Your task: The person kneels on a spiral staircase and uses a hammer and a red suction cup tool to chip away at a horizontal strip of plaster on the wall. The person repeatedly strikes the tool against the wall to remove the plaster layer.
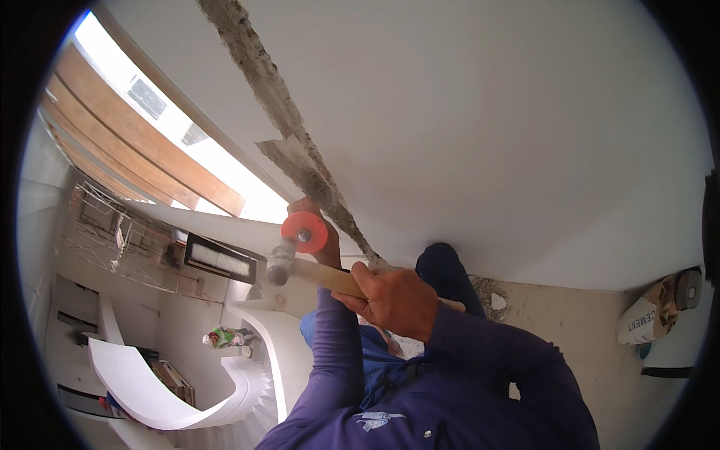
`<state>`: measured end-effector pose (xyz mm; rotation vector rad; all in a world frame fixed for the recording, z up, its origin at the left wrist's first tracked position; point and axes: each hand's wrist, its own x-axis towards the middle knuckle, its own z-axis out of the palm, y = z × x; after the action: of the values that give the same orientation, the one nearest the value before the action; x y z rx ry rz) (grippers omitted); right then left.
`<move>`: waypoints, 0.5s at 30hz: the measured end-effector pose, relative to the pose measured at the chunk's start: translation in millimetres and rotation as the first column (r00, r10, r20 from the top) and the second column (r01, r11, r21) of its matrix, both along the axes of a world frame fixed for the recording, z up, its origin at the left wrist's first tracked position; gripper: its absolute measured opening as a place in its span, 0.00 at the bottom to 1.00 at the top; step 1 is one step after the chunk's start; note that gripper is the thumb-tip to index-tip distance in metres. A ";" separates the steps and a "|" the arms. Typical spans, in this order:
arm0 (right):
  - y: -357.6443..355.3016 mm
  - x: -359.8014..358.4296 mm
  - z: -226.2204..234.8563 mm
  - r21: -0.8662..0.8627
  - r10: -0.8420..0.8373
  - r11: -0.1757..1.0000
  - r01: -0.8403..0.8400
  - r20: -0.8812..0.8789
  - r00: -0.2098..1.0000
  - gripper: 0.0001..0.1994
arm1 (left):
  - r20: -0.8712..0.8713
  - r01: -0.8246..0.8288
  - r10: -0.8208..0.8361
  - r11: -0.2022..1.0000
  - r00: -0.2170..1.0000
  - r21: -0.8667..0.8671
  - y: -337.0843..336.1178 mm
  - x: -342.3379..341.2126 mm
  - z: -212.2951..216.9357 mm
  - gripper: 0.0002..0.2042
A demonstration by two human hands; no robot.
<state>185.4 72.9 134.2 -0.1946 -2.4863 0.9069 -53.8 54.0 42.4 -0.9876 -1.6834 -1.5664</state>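
The right hand (401,298) grips a hammer (319,275), its head toward nine o'clock; at one from that head, the left hand (331,240) clasps what looks like a red-guarded chisel (310,222). A skewed blow could bruise it, or chip the wall (487,150) by the groove (274,97).

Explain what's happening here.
A person is at a pale wall that has a long, rough groove broken into it. The left hand grips a chisel with a round orange guard, up by the groove. The right hand holds a hammer by its wooden handle, its head close to the chisel's end; contact is hard to tell. Rubble lies on the floor, and another person is visible below.
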 end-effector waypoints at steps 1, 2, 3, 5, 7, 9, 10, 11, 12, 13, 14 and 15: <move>-7.7 8.3 7.1 0.032 0.066 0.997 -0.064 -0.074 0.995 0.19 | -0.009 0.014 -0.014 1.000 1.000 0.010 6.4 -1.0 -5.2 0.07; -15.0 15.4 15.6 0.082 0.146 0.988 -0.134 -0.162 0.976 0.19 | -0.031 0.028 -0.027 0.999 0.999 0.027 7.2 -3.8 -2.8 0.06; -23.1 21.7 18.4 0.124 0.219 0.973 -0.195 -0.233 0.947 0.18 | -0.030 0.039 -0.038 0.999 0.999 0.037 11.3 -4.7 -4.9 0.06; -24.5 19.7 11.7 0.166 0.259 0.963 -0.213 -0.353 0.899 0.18 | 0.011 0.010 -0.010 1.000 1.000 0.028 0.9 -0.6 7.0 0.06; 7.8 -1.9 -24.1 0.218 0.180 0.970 -0.108 -0.349 0.919 0.19 | 0.195 0.009 -0.012 1.000 0.981 0.015 12.3 15.3 16.3 0.05; 28.2 -11.3 -19.7 0.066 -0.045 0.997 0.042 0.043 0.998 0.21 | 0.295 -0.007 0.008 1.000 0.955 -0.004 16.0 18.2 20.7 0.04; 16.9 -8.7 -17.6 -0.013 -0.030 0.999 0.031 0.046 0.998 0.21 | 0.284 -0.001 0.004 1.000 0.959 -0.009 11.3 17.2 15.2 0.04; 3.0 -5.3 -11.0 -0.091 -0.016 0.996 0.021 0.048 0.999 0.21 | 0.231 0.011 -0.011 1.000 0.973 0.001 9.1 12.6 8.2 0.04; -11.2 2.5 2.4 -0.056 0.019 0.998 -0.022 -0.062 0.998 0.21 | 0.195 -0.012 0.014 1.000 0.981 -0.016 -6.3 9.6 7.9 0.04; -14.7 7.9 8.2 -0.002 0.074 0.997 -0.075 -0.152 0.986 0.21 | 0.144 0.012 -0.013 1.000 0.990 0.011 0.0 3.0 5.8 0.04; -25.7 16.1 8.3 0.040 0.135 0.991 -0.129 -0.231 0.964 0.21 | 0.125 0.030 -0.032 0.999 0.992 0.020 2.9 2.1 4.3 0.04; -30.6 19.6 6.9 0.086 0.198 0.980 -0.180 -0.305 0.932 0.21 | 0.128 0.042 -0.047 0.998 0.991 0.036 8.8 1.2 3.0 0.04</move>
<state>205.0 42.4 141.1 0.1988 -2.2554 0.8659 -52.7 62.8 45.4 -0.9303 -1.7261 -1.7146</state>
